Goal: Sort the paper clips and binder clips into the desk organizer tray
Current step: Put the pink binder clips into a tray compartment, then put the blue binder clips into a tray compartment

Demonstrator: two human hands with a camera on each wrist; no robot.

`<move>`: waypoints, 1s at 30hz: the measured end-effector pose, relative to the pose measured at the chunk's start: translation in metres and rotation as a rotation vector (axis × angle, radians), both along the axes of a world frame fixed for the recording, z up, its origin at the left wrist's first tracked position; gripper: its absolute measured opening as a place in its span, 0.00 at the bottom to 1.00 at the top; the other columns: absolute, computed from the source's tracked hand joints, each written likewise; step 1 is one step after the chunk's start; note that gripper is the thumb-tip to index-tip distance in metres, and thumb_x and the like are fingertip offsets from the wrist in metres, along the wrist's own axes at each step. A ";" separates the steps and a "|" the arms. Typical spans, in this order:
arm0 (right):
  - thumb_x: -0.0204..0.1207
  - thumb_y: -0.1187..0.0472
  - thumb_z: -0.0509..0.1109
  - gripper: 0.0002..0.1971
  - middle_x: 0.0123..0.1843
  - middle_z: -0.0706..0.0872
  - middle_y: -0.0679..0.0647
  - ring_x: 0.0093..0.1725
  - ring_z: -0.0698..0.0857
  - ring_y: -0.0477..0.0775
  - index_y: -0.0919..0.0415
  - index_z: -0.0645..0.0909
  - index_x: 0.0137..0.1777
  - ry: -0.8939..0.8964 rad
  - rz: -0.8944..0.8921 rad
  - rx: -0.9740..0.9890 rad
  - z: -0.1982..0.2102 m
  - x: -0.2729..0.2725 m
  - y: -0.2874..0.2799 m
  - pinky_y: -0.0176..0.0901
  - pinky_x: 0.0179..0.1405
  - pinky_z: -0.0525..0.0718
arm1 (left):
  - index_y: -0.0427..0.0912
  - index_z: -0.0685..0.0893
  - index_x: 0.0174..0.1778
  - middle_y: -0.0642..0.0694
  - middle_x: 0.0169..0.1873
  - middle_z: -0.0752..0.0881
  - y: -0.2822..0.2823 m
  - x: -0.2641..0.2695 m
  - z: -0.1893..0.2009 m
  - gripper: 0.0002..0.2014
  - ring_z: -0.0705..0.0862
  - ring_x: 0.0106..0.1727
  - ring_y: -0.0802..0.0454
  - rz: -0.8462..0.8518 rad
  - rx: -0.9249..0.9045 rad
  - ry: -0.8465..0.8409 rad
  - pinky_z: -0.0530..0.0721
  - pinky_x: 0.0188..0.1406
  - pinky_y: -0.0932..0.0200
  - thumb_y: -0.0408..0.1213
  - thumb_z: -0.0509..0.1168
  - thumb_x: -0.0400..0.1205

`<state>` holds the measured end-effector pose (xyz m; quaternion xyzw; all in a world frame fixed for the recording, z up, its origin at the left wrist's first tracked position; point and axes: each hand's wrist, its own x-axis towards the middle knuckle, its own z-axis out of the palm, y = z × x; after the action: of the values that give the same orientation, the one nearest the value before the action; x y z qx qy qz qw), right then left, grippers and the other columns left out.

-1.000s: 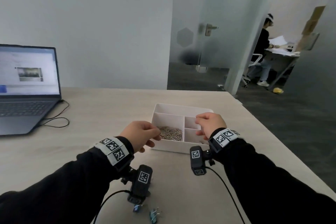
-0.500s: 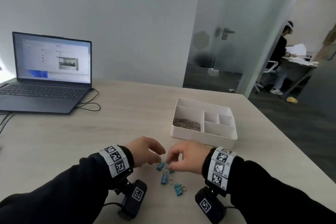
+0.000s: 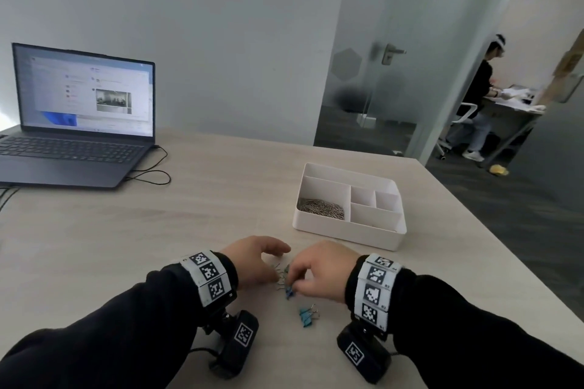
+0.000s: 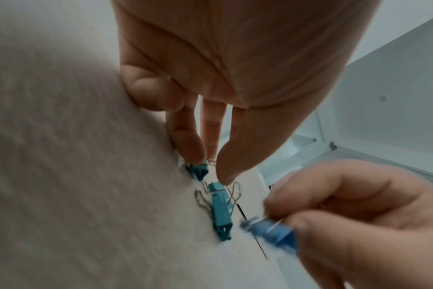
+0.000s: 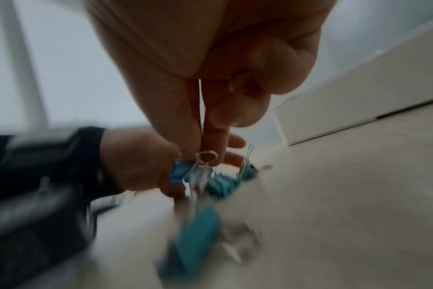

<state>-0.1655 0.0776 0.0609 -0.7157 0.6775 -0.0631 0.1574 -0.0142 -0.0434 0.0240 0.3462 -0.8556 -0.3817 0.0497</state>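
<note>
The white organizer tray stands right of centre, with silver paper clips in its large left compartment. Small binder clips lie near the table's front edge between my hands. My right hand pinches a blue binder clip by its wire handle. My left hand reaches down with nearly straight fingers. One fingertip touches a teal binder clip. A second teal clip lies just below the thumb. Another teal clip lies alone nearer to me.
An open laptop with its cable sits at the back left of the table. The table's right edge runs close behind the tray. A person stands at a desk beyond the glass door.
Both hands have come back from the tray to the binder clips near the front edge. The right hand now pinches the blue clip. The head view has shifted left.
</note>
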 end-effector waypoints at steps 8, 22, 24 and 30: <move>0.77 0.61 0.73 0.03 0.35 0.88 0.53 0.23 0.76 0.48 0.55 0.88 0.44 -0.679 -0.684 -0.346 0.013 -0.090 0.003 0.35 0.21 0.74 | 0.68 0.80 0.66 0.65 0.63 0.76 0.006 -0.010 0.007 0.28 0.75 0.49 0.64 -0.211 -0.049 -0.111 0.75 0.58 0.66 0.44 0.77 0.72; 0.77 0.56 0.67 0.06 0.44 0.93 0.51 0.29 0.86 0.53 0.53 0.86 0.48 -0.714 -1.085 -0.518 0.008 -0.177 0.001 0.38 0.21 0.72 | 0.65 0.87 0.51 0.58 0.48 0.83 0.007 -0.029 -0.001 0.13 0.82 0.47 0.60 -0.194 -0.032 -0.093 0.81 0.54 0.62 0.48 0.76 0.72; 0.77 0.55 0.68 0.07 0.43 0.92 0.50 0.28 0.85 0.52 0.54 0.87 0.45 -0.575 -0.991 -0.477 0.010 -0.161 0.004 0.40 0.24 0.74 | 0.64 0.87 0.50 0.58 0.46 0.84 0.007 -0.029 -0.002 0.12 0.81 0.44 0.62 -0.180 -0.028 -0.089 0.81 0.51 0.63 0.48 0.76 0.72; 0.76 0.47 0.73 0.09 0.44 0.92 0.48 0.30 0.85 0.41 0.50 0.87 0.49 -0.259 -0.367 0.089 0.013 -0.071 0.019 0.33 0.32 0.82 | 0.55 0.84 0.41 0.57 0.40 0.84 0.008 -0.029 0.000 0.06 0.78 0.34 0.65 -0.153 -0.070 -0.062 0.75 0.35 0.70 0.45 0.75 0.73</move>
<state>-0.2370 0.0965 0.0742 -0.5588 0.7725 -0.1520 0.2606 -0.0433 -0.0353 0.0241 0.2897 -0.8935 -0.3432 0.0059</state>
